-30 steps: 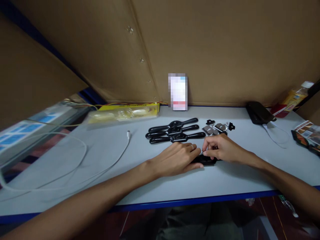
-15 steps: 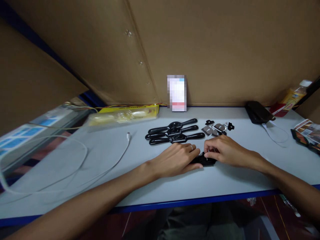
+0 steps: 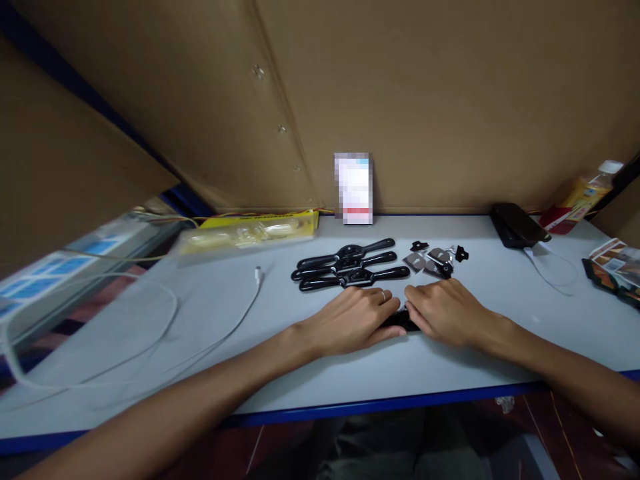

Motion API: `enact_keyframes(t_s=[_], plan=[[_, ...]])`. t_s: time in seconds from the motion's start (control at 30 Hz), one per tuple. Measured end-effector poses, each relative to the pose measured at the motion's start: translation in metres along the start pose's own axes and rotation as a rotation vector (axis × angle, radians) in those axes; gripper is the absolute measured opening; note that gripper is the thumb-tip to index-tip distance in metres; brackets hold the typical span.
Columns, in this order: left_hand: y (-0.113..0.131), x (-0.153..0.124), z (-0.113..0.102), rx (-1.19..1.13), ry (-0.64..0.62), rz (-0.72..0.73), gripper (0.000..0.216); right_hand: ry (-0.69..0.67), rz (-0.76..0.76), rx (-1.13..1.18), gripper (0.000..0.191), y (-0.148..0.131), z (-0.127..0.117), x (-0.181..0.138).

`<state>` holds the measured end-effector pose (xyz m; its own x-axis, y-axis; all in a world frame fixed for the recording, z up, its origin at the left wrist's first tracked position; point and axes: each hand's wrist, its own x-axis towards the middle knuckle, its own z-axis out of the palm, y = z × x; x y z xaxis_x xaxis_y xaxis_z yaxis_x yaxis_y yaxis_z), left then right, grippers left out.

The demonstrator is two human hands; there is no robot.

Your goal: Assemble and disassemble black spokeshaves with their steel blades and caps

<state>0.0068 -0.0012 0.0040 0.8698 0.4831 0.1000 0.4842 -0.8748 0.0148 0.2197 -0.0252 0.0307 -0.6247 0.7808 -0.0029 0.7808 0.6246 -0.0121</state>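
Your left hand [image 3: 357, 319] and right hand [image 3: 445, 313] lie side by side on the pale desk [image 3: 280, 347], both pressed over a black tool [image 3: 400, 320] that shows only as a dark sliver between them. Its long axis runs left to right across the desk, roughly parallel to the near edge; which end is which you cannot tell, since your hands cover both. Your left fingers [image 3: 387, 303] lie flat and loose on top of it, a ring on one. Your right fingers [image 3: 417, 297] curl down onto it, but the view does not show whether they are pinching it.

Just beyond your hands, three matching black handles [image 3: 350, 265] lie stacked together, also running left to right, with the right ends tipped slightly away from you. To their right, near your right hand, sits a cluster of small black and grey parts [image 3: 435, 259]. A white cable [image 3: 225, 320] curves across the left half of the desk. Further back, a yellow blister pack [image 3: 250, 228] lies at the left, and a black pouch [image 3: 517, 225] sits at the far right
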Motion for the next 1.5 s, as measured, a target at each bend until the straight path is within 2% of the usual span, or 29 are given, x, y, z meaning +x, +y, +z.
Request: enact_keyframes(t_s=[0.1, 0.17, 0.3, 0.4, 0.47, 0.63, 0.77, 0.9, 1.03, 1.1, 1.27, 1.43, 1.5], plan=[[-0.001, 0.000, 0.001, -0.003, 0.005, 0.001, 0.056, 0.019, -0.021, -0.027, 0.020, 0.000, -0.001, -0.001], [-0.001, 0.000, 0.001, -0.004, 0.005, 0.001, 0.055, 0.079, -0.015, 0.013, 0.022, 0.005, -0.004, -0.001], [-0.001, 0.000, 0.000, -0.003, 0.008, 0.008, 0.055, 0.224, -0.029, 0.283, 0.021, 0.014, -0.011, -0.002], [-0.001, 0.000, 0.002, -0.029, 0.018, 0.007, 0.056, 0.168, -0.111, 0.487, 0.010, 0.015, -0.011, -0.002], [-0.002, -0.001, 0.003, -0.047, 0.025, 0.008, 0.056, 0.131, -0.125, 0.524, 0.008, 0.012, -0.008, -0.001], [-0.001, -0.001, 0.002, -0.019, -0.002, 0.000, 0.054, 0.100, 0.004, 0.527, 0.016, 0.010, -0.003, 0.003], [0.000, 0.000, 0.000, -0.019, -0.014, -0.006, 0.051, 0.049, 0.035, 0.463, 0.014, 0.012, -0.012, 0.001], [0.000, 0.000, 0.000, -0.018, -0.001, 0.006, 0.053, -0.014, -0.010, 0.348, 0.021, 0.013, -0.023, -0.006], [0.000, 0.001, 0.000, -0.017, 0.000, 0.002, 0.055, -0.080, -0.143, 0.443, 0.023, 0.012, -0.026, -0.009], [0.000, 0.001, 0.000, -0.021, -0.002, -0.003, 0.055, -0.065, -0.159, 0.434, 0.025, 0.012, -0.025, -0.009], [0.000, 0.000, 0.000, -0.014, -0.010, 0.000, 0.054, 0.000, -0.077, 0.277, 0.025, 0.012, -0.022, -0.007], [-0.001, 0.000, 0.001, -0.026, -0.003, -0.001, 0.054, -0.027, -0.188, 0.412, 0.026, 0.011, -0.022, -0.009], [-0.001, 0.000, 0.001, -0.026, 0.002, -0.004, 0.054, -0.008, -0.182, 0.409, 0.028, 0.011, -0.023, -0.009]])
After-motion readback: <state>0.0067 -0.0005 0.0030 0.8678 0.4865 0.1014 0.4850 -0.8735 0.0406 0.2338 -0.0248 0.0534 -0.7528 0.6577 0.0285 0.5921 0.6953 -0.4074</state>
